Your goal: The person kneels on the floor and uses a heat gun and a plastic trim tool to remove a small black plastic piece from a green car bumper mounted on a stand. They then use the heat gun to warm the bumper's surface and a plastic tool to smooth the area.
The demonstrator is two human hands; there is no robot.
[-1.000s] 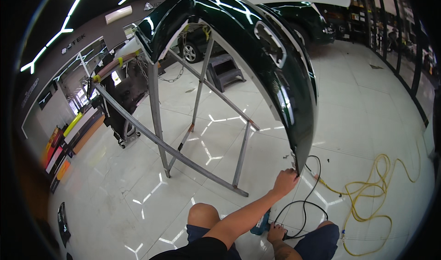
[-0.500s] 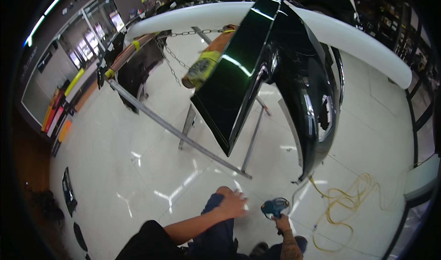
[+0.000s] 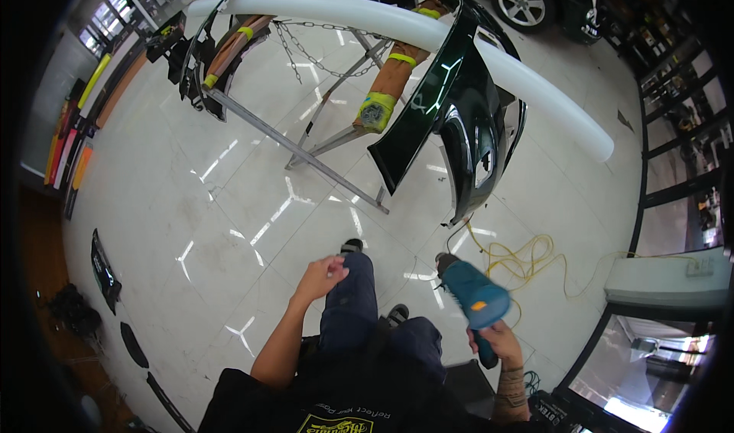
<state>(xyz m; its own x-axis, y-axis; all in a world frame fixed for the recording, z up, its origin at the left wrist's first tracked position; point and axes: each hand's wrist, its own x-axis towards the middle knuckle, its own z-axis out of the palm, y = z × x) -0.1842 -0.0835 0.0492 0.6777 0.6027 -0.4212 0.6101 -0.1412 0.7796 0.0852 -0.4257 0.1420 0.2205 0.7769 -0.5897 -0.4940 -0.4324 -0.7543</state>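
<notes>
1. At about five o'clock in the view, our right hand (image 3: pixel 501 341) is clamped around the handle of a blue power tool (image 3: pixel 472 299). Its working head points up and away from us toward the panel ahead, and judging by that aim, we carry it ready for that panel.

2. At about seven o'clock, our left hand (image 3: pixel 321 276) hangs free above the left knee. Its fingers are loosely apart and curled, gripping nothing and touching nothing we can make out.

3. From twelve to one o'clock, a dark green car bumper (image 3: pixel 459 120) rests on a metal stand (image 3: pixel 321 146). Its padded arms, wrapped in yellow-green tape, probably keep the paint from scratching. A chain (image 3: pixel 313 47) links the stand's legs, likely to stop them spreading.

4. A long white tube (image 3: pixel 474 47) curves across the top of the bumper.

5. At three to four o'clock, a yellow cord (image 3: pixel 527 257) lies in loops on the glossy white floor (image 3: pixel 191 204), just beyond the tool. We cannot tell whether it feeds the tool.

6. At one o'clock, far off, a dark car's wheel (image 3: pixel 520 1) shows.
</notes>
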